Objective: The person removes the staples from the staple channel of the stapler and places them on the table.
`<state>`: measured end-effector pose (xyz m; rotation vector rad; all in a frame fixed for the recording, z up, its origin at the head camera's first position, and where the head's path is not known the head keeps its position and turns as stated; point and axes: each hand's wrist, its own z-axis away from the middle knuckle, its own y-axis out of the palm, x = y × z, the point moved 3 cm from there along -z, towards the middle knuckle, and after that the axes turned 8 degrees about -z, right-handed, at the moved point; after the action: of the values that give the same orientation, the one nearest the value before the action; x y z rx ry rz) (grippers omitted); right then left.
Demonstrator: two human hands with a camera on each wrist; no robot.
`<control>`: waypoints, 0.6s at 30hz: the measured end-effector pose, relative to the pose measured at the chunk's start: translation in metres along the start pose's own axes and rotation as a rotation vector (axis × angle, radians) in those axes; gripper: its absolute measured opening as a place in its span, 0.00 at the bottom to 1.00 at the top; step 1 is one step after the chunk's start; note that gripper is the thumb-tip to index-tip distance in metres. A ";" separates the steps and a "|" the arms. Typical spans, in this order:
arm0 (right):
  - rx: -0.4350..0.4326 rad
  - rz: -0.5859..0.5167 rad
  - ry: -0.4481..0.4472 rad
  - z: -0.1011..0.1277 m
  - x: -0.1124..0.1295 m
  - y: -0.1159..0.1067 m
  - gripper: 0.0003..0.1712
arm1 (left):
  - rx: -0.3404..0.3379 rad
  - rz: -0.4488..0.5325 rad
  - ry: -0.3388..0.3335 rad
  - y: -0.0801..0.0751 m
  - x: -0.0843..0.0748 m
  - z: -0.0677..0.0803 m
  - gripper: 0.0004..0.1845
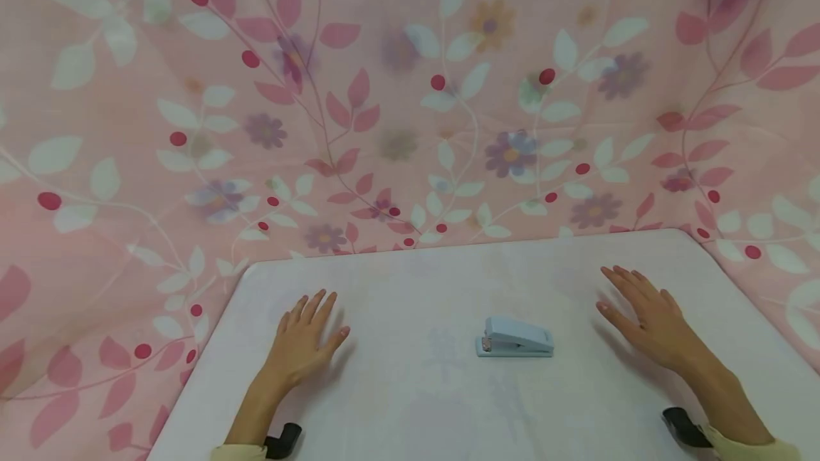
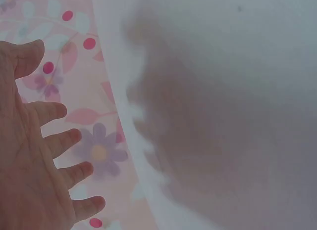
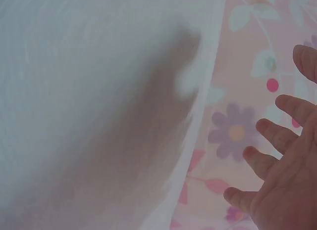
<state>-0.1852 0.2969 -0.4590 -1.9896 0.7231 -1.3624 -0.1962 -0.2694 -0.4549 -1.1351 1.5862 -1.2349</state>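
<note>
A light blue stapler (image 1: 515,338) lies on the white table (image 1: 410,304), right of the middle in the head view, its upper arm raised at the left end. My left hand (image 1: 302,343) is held over the left part of the table with fingers spread and nothing in it. To the right of the stapler, my right hand (image 1: 650,326) hovers with its fingers straight, also holding nothing. Each wrist view shows the palm side of its own hand, the left hand (image 2: 34,156) and the right hand (image 3: 290,165), with a shadow cast on the white surface.
A pink floral cloth (image 1: 397,91) rises behind the table and hangs along both sides. Black wrist devices (image 1: 283,441) show at both yellow cuffs. The table's far edge runs just below the cloth.
</note>
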 end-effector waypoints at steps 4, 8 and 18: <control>-0.022 -0.013 -0.030 -0.004 0.006 0.004 0.40 | -0.027 0.022 0.028 0.000 -0.007 -0.002 0.40; -0.053 -0.033 -0.079 -0.007 0.013 0.007 0.39 | -0.048 0.040 0.063 0.002 -0.015 -0.004 0.39; -0.025 -0.080 -0.066 -0.010 0.022 0.012 0.35 | -0.010 0.114 0.073 0.007 -0.032 -0.010 0.41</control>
<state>-0.1891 0.2708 -0.4517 -2.0934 0.6394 -1.3329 -0.1980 -0.2350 -0.4573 -1.0018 1.6892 -1.2059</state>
